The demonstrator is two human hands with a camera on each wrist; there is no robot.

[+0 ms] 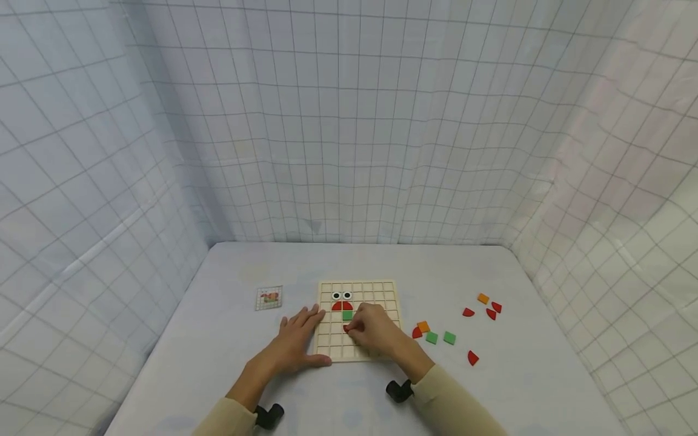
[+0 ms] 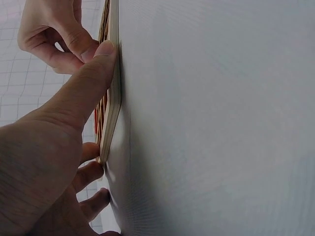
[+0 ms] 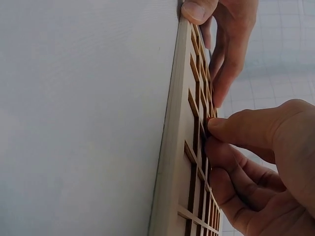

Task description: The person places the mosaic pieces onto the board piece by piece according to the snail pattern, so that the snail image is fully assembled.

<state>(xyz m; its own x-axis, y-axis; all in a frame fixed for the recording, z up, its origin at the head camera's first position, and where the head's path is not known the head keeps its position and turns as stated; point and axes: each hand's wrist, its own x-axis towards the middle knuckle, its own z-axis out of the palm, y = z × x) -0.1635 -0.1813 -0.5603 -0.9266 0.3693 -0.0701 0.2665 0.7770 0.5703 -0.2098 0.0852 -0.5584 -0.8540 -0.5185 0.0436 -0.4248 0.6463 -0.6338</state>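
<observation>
A wooden grid board (image 1: pixel 384 297) lies on the table in front of me. My left hand (image 1: pixel 294 340) rests against its left side and near corner, fingers spread, thumb (image 2: pixel 81 93) pressing on the near edge. Between thumb and fingertips, my right hand (image 1: pixel 376 329) pinches a red quarter-circle tile (image 1: pixel 346 328), low over a cell near the board's middle; the fingers hide most of it. Farther up the board sit two eye tiles (image 1: pixel 336 295), two red quarter-circle tiles (image 1: pixel 337 307) below them, and a green square tile (image 1: pixel 347 315) under the right one.
A picture card (image 1: pixel 269 298) with a grid and a coloured figure lies left of the board. To the right are scattered loose tiles: orange squares (image 1: pixel 483 298), green squares (image 1: pixel 449 338) and several red quarter-circles (image 1: pixel 472 358). Gridded white curtains (image 1: pixel 349 121) surround the table.
</observation>
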